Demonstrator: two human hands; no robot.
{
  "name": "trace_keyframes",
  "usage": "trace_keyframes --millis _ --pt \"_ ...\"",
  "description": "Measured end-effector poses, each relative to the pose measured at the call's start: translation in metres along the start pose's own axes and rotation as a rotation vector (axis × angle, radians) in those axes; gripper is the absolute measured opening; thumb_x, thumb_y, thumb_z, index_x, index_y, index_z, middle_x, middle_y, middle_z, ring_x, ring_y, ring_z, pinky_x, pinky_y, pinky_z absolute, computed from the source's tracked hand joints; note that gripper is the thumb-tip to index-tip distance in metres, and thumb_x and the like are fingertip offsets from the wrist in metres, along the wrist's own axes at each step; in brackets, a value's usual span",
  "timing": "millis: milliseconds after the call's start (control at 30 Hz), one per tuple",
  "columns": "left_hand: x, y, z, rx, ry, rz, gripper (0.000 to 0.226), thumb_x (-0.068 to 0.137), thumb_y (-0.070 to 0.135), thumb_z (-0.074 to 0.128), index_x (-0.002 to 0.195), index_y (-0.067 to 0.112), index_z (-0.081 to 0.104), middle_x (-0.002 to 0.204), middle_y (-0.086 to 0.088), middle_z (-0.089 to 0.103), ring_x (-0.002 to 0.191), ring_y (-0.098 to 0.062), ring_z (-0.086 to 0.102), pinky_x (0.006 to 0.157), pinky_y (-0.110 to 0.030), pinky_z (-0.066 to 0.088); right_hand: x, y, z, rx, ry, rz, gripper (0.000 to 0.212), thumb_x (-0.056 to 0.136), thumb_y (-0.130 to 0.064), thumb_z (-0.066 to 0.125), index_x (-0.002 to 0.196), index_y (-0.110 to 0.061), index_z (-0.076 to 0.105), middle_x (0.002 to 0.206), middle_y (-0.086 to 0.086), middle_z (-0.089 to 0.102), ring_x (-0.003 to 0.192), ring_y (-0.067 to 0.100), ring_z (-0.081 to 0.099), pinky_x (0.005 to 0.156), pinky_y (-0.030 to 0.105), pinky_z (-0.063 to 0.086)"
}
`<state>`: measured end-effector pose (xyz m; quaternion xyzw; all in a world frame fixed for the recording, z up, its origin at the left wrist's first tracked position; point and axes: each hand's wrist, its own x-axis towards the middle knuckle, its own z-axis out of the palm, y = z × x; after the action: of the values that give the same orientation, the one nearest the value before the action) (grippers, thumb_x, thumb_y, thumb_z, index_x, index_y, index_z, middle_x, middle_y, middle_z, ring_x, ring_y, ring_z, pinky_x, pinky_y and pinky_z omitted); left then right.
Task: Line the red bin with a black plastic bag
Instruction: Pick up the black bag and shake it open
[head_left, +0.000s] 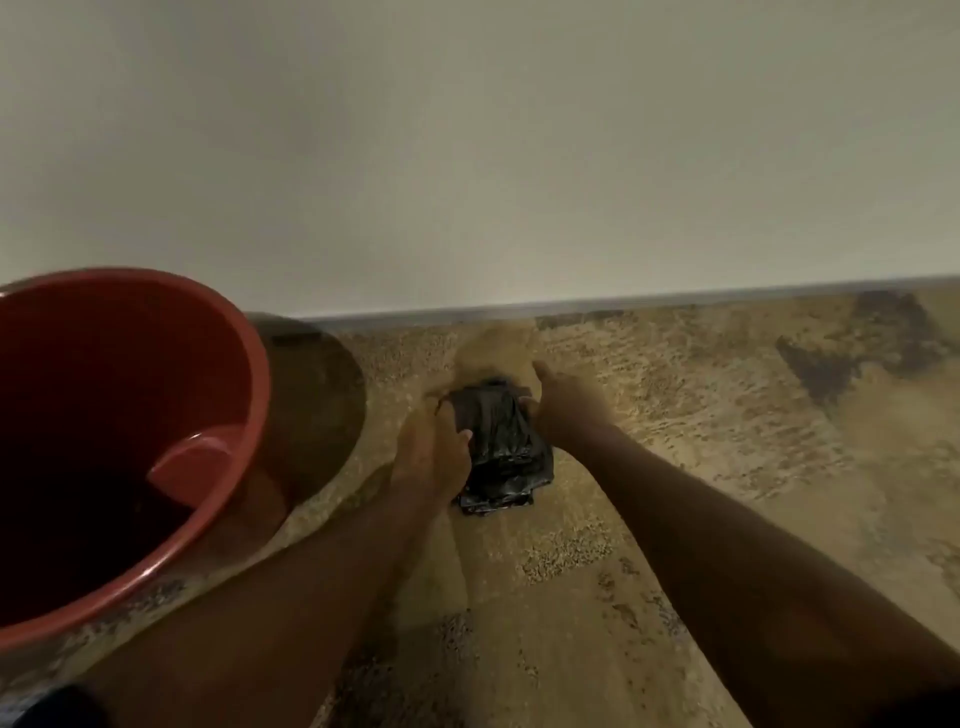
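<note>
Currently, the task is at an early stage: the black plastic bag (498, 447) is folded into a compact bundle on the carpet (701, 415), and the red bin (223, 338) stands unlined to the left, well apart from it. The left hand (431, 457) and right hand (561, 405) each apply a grip to opposite sides of the bundle, fingers clenched on the plastic. Remaining, by judgement: unfold the bag, open its mouth, seat it inside the bin, fold it over the rim. The wall (467, 156) lies just beyond; open carpet extends rightward.
</note>
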<state>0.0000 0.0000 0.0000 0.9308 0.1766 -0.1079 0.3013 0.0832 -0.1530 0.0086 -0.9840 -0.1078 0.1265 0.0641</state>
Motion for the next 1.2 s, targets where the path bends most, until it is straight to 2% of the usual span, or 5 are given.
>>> trace_keyframes --millis 133,367,767,900,1200 --pt "0.019 -0.016 0.023 -0.267 -0.096 -0.203 0.045 0.093 0.033 0.054 0.125 0.001 0.055 0.125 -0.018 0.061 0.115 -0.034 0.056 0.093 -0.037 0.047 0.01 0.01 0.036 0.026 -0.006 0.053 0.045 0.093 -0.043 0.052 0.124 -0.011 0.053 0.11 0.014 0.067 0.097 0.031 0.064 0.072 0.034 0.052" --pt "0.033 -0.015 0.052 -0.585 -0.127 -0.443 0.056 0.085 0.04 0.066 0.124 0.002 0.053 0.122 -0.017 0.061 0.108 -0.035 0.06 0.088 -0.041 0.054 0.02 0.01 0.071 0.19 -0.048 0.133 0.063 0.086 -0.056 0.056 0.123 -0.005 0.05 0.113 0.017 0.062 0.103 0.032 0.061 0.081 0.038 0.052" --pt "0.046 -0.015 0.056 -0.758 -0.217 -0.473 0.033 0.082 0.01 0.071 0.109 -0.005 0.062 0.108 -0.02 0.067 0.087 -0.03 0.063 0.069 -0.034 0.052 0.029 0.01 0.082 0.367 -0.068 0.238 0.042 0.075 -0.032 0.078 0.105 -0.01 0.058 0.104 0.012 0.064 0.095 0.027 0.06 0.07 0.031 0.043" --pt "0.048 -0.015 0.056 -0.774 -0.185 -0.472 0.015 0.081 0.007 0.071 0.092 0.003 0.062 0.098 -0.015 0.065 0.086 -0.029 0.061 0.071 -0.034 0.048 0.03 0.005 0.075 0.499 -0.108 0.347 0.03 0.073 -0.026 0.079 0.084 -0.006 0.059 0.087 0.014 0.066 0.079 0.027 0.065 0.059 0.035 0.048" --pt "0.022 0.017 -0.01 -1.1 -0.192 -0.464 0.034 0.071 -0.004 0.064 0.104 0.003 0.063 0.1 -0.02 0.068 0.093 -0.039 0.065 0.087 -0.052 0.054 -0.004 -0.02 -0.009 0.86 -0.043 0.423 0.018 0.074 -0.011 0.076 0.087 -0.002 0.068 0.089 0.018 0.07 0.085 0.029 0.07 0.077 0.046 0.059"
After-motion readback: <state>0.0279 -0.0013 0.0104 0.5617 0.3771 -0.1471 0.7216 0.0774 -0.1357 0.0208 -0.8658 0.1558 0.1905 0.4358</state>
